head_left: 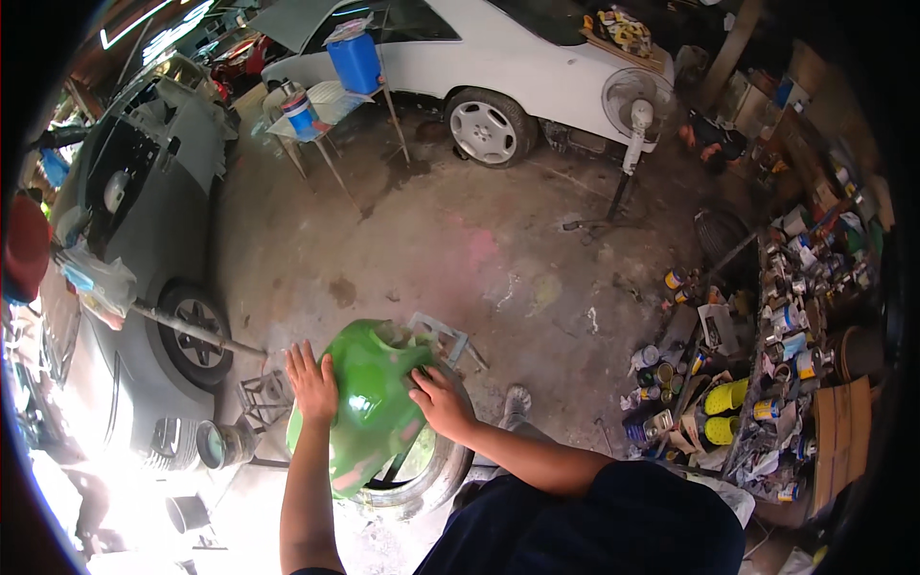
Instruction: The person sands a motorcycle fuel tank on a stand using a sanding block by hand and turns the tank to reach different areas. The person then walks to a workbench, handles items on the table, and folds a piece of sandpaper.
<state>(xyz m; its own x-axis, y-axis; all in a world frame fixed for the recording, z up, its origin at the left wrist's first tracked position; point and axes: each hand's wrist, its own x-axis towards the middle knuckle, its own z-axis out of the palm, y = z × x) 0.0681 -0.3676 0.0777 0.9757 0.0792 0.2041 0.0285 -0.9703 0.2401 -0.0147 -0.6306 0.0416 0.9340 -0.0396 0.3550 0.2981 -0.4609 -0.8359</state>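
Observation:
A glossy green curved body panel [369, 388] with dull, pinkish patches lies in front of me, propped on a tyre [450, 474]. My left hand [312, 385] rests flat along its left side, fingers stretched out and holding nothing. On the panel's right side, my right hand [439, 401] presses down with bent fingers. Something small and dark shows at those fingertips; I cannot make out whether it is a held piece or a gap in the panel. A small grey-blue stool [450, 340] stands partly hidden behind the panel.
A grey car [144, 220] stands at left, a white car [412, 57] at the back. A pedestal fan [632, 125] and a small table [331, 105] with containers stand before the white one. Paint cans [661, 374], yellow-green clogs [725, 398] and cluttered shelves line the right.

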